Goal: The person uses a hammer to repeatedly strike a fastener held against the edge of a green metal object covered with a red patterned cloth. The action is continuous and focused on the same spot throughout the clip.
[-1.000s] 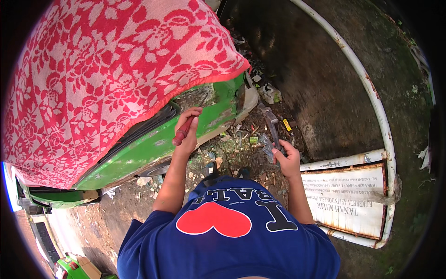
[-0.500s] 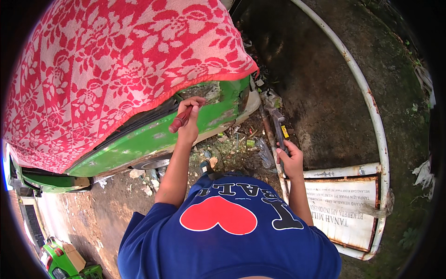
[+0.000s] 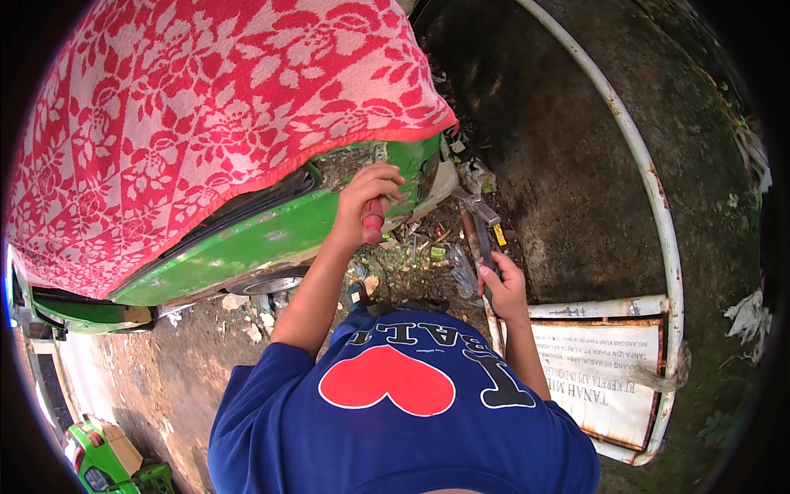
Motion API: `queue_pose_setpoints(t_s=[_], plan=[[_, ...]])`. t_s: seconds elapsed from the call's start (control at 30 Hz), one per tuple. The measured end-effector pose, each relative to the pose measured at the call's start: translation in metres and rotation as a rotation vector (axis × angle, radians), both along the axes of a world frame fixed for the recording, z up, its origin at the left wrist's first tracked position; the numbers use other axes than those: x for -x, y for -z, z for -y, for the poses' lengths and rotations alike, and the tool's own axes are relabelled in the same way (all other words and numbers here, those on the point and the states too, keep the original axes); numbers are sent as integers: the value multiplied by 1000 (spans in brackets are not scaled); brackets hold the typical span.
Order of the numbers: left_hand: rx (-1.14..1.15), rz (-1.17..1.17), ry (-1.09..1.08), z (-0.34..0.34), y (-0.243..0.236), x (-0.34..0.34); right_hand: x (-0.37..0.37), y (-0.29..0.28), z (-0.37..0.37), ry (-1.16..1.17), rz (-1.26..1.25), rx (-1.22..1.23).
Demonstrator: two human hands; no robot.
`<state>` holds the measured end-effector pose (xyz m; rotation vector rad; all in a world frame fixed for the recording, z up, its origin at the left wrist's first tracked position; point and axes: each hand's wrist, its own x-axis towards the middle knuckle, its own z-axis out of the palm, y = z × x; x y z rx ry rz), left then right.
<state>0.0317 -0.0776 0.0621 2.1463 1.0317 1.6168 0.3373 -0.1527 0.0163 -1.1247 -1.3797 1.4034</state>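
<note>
My left hand point(image 3: 368, 200) is closed round a red-handled tool point(image 3: 373, 222) with a thick, rounded handle end that points toward me; its other end is hidden by the fingers. Just beyond that hand is the worn, bare patch point(image 3: 350, 163) on the green car body point(image 3: 271, 233). To the right, my right hand point(image 3: 504, 288) grips a hammer point(image 3: 485, 239) by its dark handle, with the metal head up and away from me. The hammer is apart from the car and from the red-handled tool.
A red and pale floral blanket point(image 3: 222, 123) covers the car's upper part. Right of me, a rusty white pipe frame point(image 3: 650, 165) bears a white sign panel point(image 3: 597, 362). Litter point(image 3: 428, 247) lies on the ground by the car. A green car part point(image 3: 107, 457) lies at lower left.
My left hand has moved right along the car, and the red handle now points more toward me. My right hand has shifted slightly left and down, with the hammer head turned.
</note>
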Motion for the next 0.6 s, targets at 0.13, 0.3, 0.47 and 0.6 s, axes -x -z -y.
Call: queue_pose_setpoints(t_s=[0.13, 0.3, 0.47, 0.6], plan=[[-52, -140, 86, -14, -6, -10, 12, -10, 0, -56, -71, -46], [-57, -264, 60, -14, -9, -17, 15, -17, 2, 21, -55, -94], [-101, -177, 38, -12, 4, -9, 10, -18, 5, 35, -67, -109], [-136, -156, 0, -7, 4, -5, 11, -18, 7, 39, -77, -104]])
